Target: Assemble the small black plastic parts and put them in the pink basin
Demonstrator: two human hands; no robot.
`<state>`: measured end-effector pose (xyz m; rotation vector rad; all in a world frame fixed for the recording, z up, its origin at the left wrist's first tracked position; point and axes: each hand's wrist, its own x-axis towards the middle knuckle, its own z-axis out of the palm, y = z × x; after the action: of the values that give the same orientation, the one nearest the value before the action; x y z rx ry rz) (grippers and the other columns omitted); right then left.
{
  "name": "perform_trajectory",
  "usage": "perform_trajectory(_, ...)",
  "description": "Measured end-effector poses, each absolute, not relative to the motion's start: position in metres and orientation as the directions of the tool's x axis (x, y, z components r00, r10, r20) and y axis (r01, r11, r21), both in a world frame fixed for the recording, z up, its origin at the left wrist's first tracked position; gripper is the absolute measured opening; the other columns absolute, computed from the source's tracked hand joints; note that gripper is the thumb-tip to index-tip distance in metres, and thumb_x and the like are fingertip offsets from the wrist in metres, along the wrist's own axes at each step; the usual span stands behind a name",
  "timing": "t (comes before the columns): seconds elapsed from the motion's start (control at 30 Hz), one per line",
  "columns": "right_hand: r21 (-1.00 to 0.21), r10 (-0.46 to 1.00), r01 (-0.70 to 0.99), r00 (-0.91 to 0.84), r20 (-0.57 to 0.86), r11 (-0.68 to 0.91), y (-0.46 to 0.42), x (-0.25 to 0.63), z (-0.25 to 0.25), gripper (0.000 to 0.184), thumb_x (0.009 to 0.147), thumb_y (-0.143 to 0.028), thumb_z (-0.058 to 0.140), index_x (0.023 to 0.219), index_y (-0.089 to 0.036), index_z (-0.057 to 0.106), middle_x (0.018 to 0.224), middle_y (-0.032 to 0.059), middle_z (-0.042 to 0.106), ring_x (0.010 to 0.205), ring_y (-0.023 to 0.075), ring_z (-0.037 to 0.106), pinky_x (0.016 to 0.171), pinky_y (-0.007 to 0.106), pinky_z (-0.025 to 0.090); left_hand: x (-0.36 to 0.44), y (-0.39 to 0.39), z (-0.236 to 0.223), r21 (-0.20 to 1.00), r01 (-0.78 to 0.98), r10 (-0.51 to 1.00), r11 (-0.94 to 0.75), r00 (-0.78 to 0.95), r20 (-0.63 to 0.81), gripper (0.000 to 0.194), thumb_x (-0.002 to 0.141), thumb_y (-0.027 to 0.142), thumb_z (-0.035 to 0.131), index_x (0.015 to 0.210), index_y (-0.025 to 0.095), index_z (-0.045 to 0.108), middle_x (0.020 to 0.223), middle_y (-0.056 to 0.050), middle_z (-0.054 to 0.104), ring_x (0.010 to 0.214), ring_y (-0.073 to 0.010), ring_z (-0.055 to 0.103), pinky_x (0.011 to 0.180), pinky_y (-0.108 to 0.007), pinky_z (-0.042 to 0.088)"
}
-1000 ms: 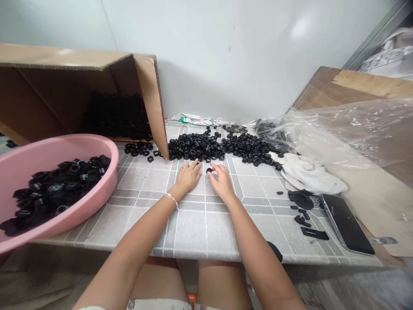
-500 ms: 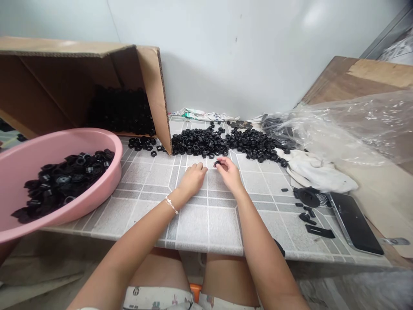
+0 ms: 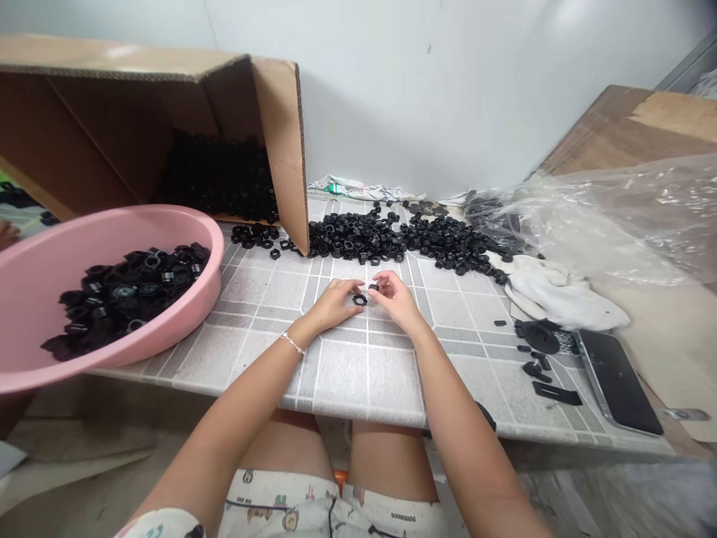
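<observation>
My left hand point(image 3: 336, 304) rests on the tiled counter point(image 3: 347, 370), its fingertips beside a small black ring point(image 3: 360, 300). The ring lies flat between my hands. My right hand point(image 3: 395, 297) pinches a small black nut point(image 3: 373, 287) between its fingertips. Just beyond my hands spreads a loose layer of black hex nuts point(image 3: 392, 239). To the left, a pink plastic basin point(image 3: 168, 217) holds a heap of black parts point(image 3: 128, 291). A cardboard box point(image 3: 285, 142) lies on its side, with black nuts point(image 3: 221, 179) inside.
A crumpled white cloth point(image 3: 565, 299) and a clear plastic sheet point(image 3: 616, 224) lie to the right. Nearby are several larger black parts point(image 3: 538, 336) and a dark tablet-like device point(image 3: 616, 381). A wooden board point(image 3: 632, 127) stands at the far right, and a wall runs behind the counter.
My hands have drawn closer together, and the black ring now lies visibly between them. The view has tilted, so the counter and its objects sit lower and further right.
</observation>
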<state>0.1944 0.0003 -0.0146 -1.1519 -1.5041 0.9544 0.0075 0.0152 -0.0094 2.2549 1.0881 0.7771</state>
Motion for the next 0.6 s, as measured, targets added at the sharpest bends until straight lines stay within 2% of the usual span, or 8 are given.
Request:
perform_trajectory(0.13, -0.904, 0.943, 0.277, -0.152, 0.295, 0.327, 0.0, 0.188, -0.021, 0.018, 0.075, -0.026, 0.063, 0.093, -0.022, 0.065, 0.092, 0.002, 0.053, 0.074, 0.0141, 0.056, 0.071, 0.031, 0.05, 0.009, 0.017, -0.013, 0.615, 0.597, 0.848, -0.514, 0.461, 0.262, 0.031, 0.076, 0.026, 0.068, 0.106, 0.019, 0.066, 0.1, -0.006, 0.065, 0.107, -0.0241, 0.052, 0.099, -0.039, 0.041)
perform_trajectory(0.23, -0.842, 0.921, 0.375, -0.185, 0.342, 0.388, -0.001, 0.185, -0.023, 0.024, 0.078, -0.021, 0.058, 0.099, -0.022, 0.068, 0.097, 0.0042, 0.056, 0.077, 0.0152, 0.059, 0.077, 0.034, 0.051, 0.009, 0.018, -0.015, 0.591, 0.631, 0.86, -0.502, 0.438, 0.263, 0.023, 0.075, 0.029, 0.068, 0.096, 0.019, 0.069, 0.099, -0.006, 0.064, 0.105, -0.024, 0.052, 0.097, -0.037, 0.042)
perform_trajectory(0.33, -0.762, 0.889, 0.458, -0.22, 0.401, 0.457, -0.003, 0.185, -0.023, 0.03, 0.08, -0.018, 0.054, 0.107, -0.022, 0.067, 0.1, 0.0055, 0.06, 0.081, 0.0167, 0.06, 0.083, 0.036, 0.051, 0.009, 0.018, -0.016, 0.592, 0.629, 0.86, -0.503, 0.431, 0.273, 0.022, 0.075, 0.029, 0.068, 0.095, 0.02, 0.07, 0.098, -0.006, 0.064, 0.105, -0.024, 0.052, 0.096, -0.036, 0.043)
perform_trajectory(0.47, -0.692, 0.853, 0.499, -0.293, 0.432, 0.522, -0.006, 0.184, -0.021, 0.03, 0.085, -0.017, 0.049, 0.109, -0.023, 0.065, 0.101, 0.0066, 0.063, 0.095, 0.0204, 0.06, 0.09, 0.038, 0.048, 0.01, 0.018, -0.017, 0.583, 0.631, 0.856, -0.511, 0.435, 0.279, 0.021, 0.076, 0.029, 0.068, 0.095, 0.021, 0.071, 0.096, -0.006, 0.063, 0.104, -0.0237, 0.053, 0.096, -0.036, 0.043)
perform_trajectory(0.6, -0.669, 0.869, 0.556, -0.268, 0.417, 0.493, -0.007, 0.183, -0.018, 0.025, 0.082, -0.016, 0.053, 0.104, -0.022, 0.063, 0.098, 0.0072, 0.062, 0.092, 0.022, 0.057, 0.085, 0.039, 0.047, 0.01, 0.02, -0.017, 0.578, 0.629, 0.851, -0.52, 0.443, 0.284, 0.022, 0.077, 0.03, 0.068, 0.096, 0.02, 0.07, 0.097, -0.006, 0.063, 0.103, -0.024, 0.052, 0.096, -0.037, 0.042)
